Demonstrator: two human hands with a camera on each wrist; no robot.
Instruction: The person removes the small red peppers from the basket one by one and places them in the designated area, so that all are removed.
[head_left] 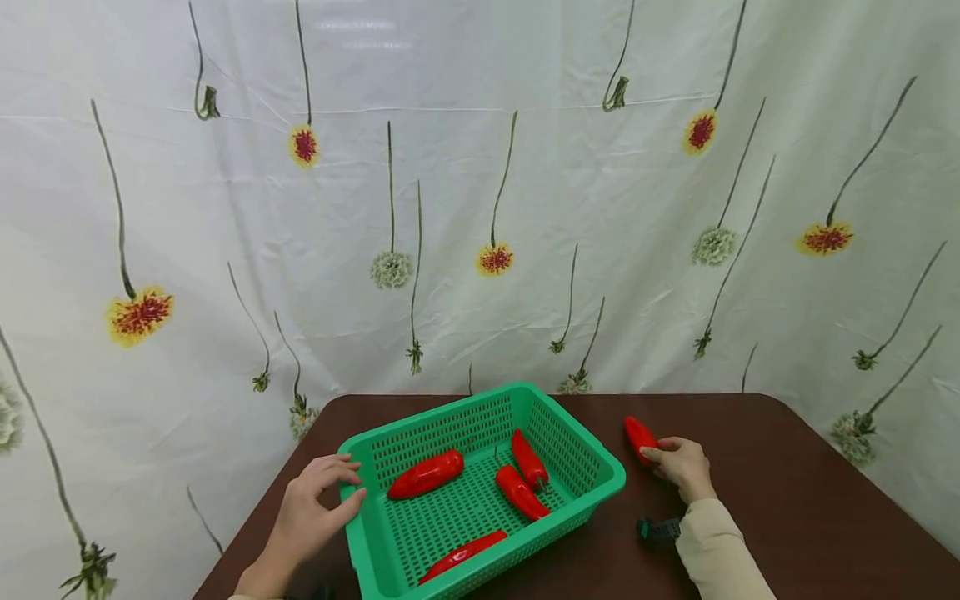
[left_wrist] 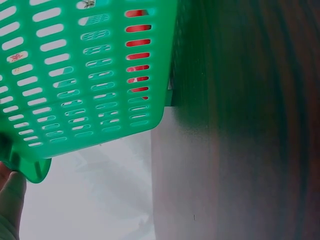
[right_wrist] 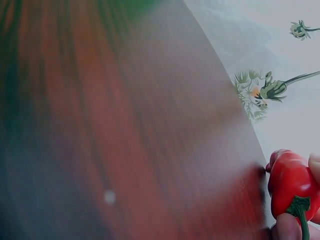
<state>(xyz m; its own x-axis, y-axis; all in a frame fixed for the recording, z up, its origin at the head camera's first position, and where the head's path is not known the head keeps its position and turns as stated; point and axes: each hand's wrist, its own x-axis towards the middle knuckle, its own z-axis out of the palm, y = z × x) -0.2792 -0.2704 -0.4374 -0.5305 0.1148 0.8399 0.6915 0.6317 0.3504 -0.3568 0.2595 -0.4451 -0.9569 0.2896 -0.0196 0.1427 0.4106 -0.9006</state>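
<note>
Beige sleeve [head_left: 722, 546] nearest on the right: right arm reaches forward, forearm angled slightly inward. Left arm comes in from lower left; left hand [head_left: 307, 508] at the basket's left rim, fingers loosely bent, thumb and forefinger apart. Left wrist view shows a fingertip against the rim; whether it presses or merely rests, cannot tell.

Basket [head_left: 442, 414]: green, perforated, set askew on the table [head_left: 780, 475]. Four red peppers [head_left: 426, 477] inside: one by the near wall, one toward the left, two close together toward the right.

Right hand [head_left: 682, 464] is beyond the basket's right side, back of hand up, thumb and fingers pinching a fifth pepper [head_left: 640, 440] near its stem end. That pepper is outside the basket, its other end pointing away; contact with the table cannot be told.

Step in hand (judgement): grasp of this single pepper, apparently made. Next move seems to call for a steady pinch and a lift off the table; any carry leftward would need height over the basket's right rim and an inward swing of the forearm.

Farthest: pale curtain [head_left: 450, 67], flower print, behind the table.
</note>
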